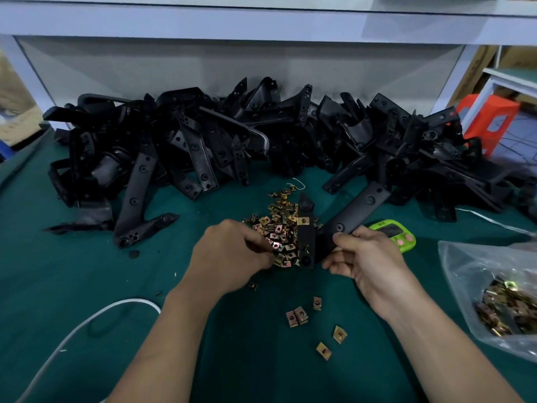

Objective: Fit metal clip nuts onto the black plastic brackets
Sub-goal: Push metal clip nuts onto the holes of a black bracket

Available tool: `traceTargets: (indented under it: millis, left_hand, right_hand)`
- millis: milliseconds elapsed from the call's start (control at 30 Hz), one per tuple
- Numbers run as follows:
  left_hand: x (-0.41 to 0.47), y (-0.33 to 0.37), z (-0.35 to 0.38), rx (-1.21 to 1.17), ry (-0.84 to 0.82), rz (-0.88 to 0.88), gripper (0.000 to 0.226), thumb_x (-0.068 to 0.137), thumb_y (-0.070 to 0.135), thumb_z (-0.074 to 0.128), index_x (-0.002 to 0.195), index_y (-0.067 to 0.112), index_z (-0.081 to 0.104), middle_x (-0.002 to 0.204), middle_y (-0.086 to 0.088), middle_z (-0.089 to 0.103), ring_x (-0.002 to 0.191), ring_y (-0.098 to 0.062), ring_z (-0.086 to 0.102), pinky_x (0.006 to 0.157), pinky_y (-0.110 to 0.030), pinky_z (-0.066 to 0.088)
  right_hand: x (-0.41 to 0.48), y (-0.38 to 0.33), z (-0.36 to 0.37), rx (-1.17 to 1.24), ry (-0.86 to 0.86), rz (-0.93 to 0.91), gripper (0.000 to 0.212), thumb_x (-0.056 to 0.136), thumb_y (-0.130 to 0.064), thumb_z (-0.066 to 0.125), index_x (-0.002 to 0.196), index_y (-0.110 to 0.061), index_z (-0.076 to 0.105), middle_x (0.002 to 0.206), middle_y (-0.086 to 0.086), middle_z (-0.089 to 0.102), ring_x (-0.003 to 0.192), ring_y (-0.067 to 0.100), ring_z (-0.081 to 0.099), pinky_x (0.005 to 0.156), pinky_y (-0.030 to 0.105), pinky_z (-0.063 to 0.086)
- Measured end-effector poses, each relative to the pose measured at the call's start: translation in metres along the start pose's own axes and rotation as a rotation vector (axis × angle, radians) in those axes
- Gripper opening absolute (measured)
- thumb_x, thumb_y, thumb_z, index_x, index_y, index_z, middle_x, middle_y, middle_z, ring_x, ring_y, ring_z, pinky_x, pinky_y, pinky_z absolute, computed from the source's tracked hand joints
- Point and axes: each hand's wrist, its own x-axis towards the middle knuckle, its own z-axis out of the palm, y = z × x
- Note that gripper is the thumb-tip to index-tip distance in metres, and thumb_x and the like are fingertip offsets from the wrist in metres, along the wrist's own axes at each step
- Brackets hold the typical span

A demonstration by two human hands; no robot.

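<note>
In the head view, the right hand pinched a black plastic bracket at the clip-nut pile's right edge, one clip nut fitted on it; the left hand's fingers curled together at the pile's left edge, grip impossible to tell

Two bare forearms are seen rising from the lower edge. The left forearm is laid from about 7 o'clock towards 1 o'clock, and the right forearm from about 5 o'clock towards 11 o'clock. The left hand is held palm down, with its fingers curled downward on its 3 o'clock side; whether anything is pinched there cannot be told. A black, angled plastic bracket is gripped at 10 o'clock of the right hand, between thumb below and curled fingers above. The two hands are held apart.
</note>
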Motion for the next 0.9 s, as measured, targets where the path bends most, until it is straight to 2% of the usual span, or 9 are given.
traceTargets:
  millis: [200, 333, 400, 467, 500, 633, 733, 833, 900]
  left_hand:
    - [-0.001, 0.000, 0.003, -0.044, 0.009, -0.001, 0.020, 0.072, 0.027, 0.090, 0.070, 0.041, 0.075, 0.073, 0.018, 0.068, 0.071, 0.001, 0.063, 0.065, -0.025, 0.056]
    - [0.000, 0.002, 0.004, -0.307, 0.100, -0.009, 0.024, 0.076, 0.017, 0.085, 0.072, 0.039, 0.075, 0.067, 0.016, 0.073, 0.062, 0.004, 0.064, 0.056, -0.012, 0.048]
    - [0.000, 0.006, 0.005, -0.533, 0.076, -0.041, 0.024, 0.079, 0.015, 0.083, 0.075, 0.037, 0.078, 0.075, 0.011, 0.076, 0.070, 0.002, 0.066, 0.066, -0.014, 0.049]
    - [-0.001, 0.011, 0.004, -0.714, -0.036, -0.068, 0.020, 0.082, 0.013, 0.081, 0.081, 0.033, 0.082, 0.085, 0.007, 0.078, 0.086, -0.007, 0.068, 0.082, -0.024, 0.050]
    - [-0.002, 0.013, 0.004, -0.776, -0.100, -0.076, 0.019, 0.083, 0.013, 0.079, 0.084, 0.031, 0.083, 0.090, 0.005, 0.078, 0.090, -0.011, 0.066, 0.085, -0.028, 0.050]
    - [-0.002, 0.015, 0.006, -0.978, -0.224, -0.106, 0.016, 0.091, 0.010, 0.071, 0.094, 0.021, 0.083, 0.094, -0.005, 0.070, 0.087, -0.014, 0.062, 0.071, -0.021, 0.052]
    - [-0.002, 0.016, 0.009, -1.061, -0.228, -0.105, 0.015, 0.086, 0.012, 0.075, 0.097, 0.018, 0.083, 0.096, -0.007, 0.073, 0.084, -0.013, 0.068, 0.074, -0.020, 0.055]
    - [-0.003, 0.015, 0.009, -1.091, -0.228, -0.074, 0.030, 0.068, 0.019, 0.082, 0.098, 0.019, 0.083, 0.097, -0.008, 0.077, 0.085, -0.015, 0.073, 0.076, -0.021, 0.057]
    - [-0.003, 0.013, 0.009, -1.074, -0.228, -0.058, 0.031, 0.066, 0.016, 0.084, 0.097, 0.020, 0.083, 0.092, -0.004, 0.076, 0.084, -0.014, 0.072, 0.077, -0.021, 0.056]
  right_hand:
    - [-0.001, -0.001, 0.001, -0.012, -0.019, 0.002, 0.011, 0.095, 0.004, 0.059, 0.087, -0.004, 0.059, 0.065, 0.009, 0.065, 0.052, 0.026, 0.064, 0.043, 0.027, 0.050]
    - [-0.001, -0.001, 0.001, -0.004, -0.024, 0.004, 0.012, 0.095, 0.004, 0.058, 0.086, -0.004, 0.060, 0.066, 0.010, 0.065, 0.052, 0.026, 0.064, 0.043, 0.027, 0.050]
    - [-0.002, -0.002, 0.001, 0.010, -0.023, 0.011, 0.013, 0.095, 0.004, 0.058, 0.086, -0.004, 0.060, 0.067, 0.013, 0.066, 0.051, 0.027, 0.064, 0.043, 0.027, 0.050]
    - [-0.003, -0.003, 0.002, 0.033, -0.034, 0.025, 0.014, 0.095, 0.004, 0.058, 0.084, -0.004, 0.061, 0.066, 0.013, 0.068, 0.051, 0.026, 0.064, 0.043, 0.027, 0.050]
    - [-0.004, -0.004, 0.002, 0.048, -0.042, 0.035, 0.014, 0.095, 0.004, 0.058, 0.084, -0.004, 0.061, 0.065, 0.013, 0.068, 0.051, 0.026, 0.065, 0.043, 0.027, 0.051]
    - [-0.006, -0.006, 0.002, 0.094, -0.053, 0.062, 0.014, 0.096, 0.003, 0.059, 0.083, -0.004, 0.057, 0.064, 0.015, 0.067, 0.051, 0.026, 0.065, 0.043, 0.026, 0.051]
    - [-0.007, -0.007, 0.003, 0.118, -0.058, 0.064, 0.015, 0.096, 0.003, 0.058, 0.082, -0.004, 0.057, 0.064, 0.015, 0.067, 0.050, 0.026, 0.065, 0.043, 0.026, 0.051]
    - [-0.008, -0.008, 0.004, 0.136, -0.063, 0.053, 0.020, 0.096, 0.003, 0.057, 0.078, -0.005, 0.058, 0.060, 0.013, 0.066, 0.049, 0.025, 0.065, 0.043, 0.026, 0.052]
    - [-0.008, -0.008, 0.004, 0.147, -0.064, 0.043, 0.023, 0.097, 0.003, 0.056, 0.075, -0.006, 0.057, 0.055, 0.009, 0.063, 0.048, 0.025, 0.064, 0.044, 0.026, 0.052]
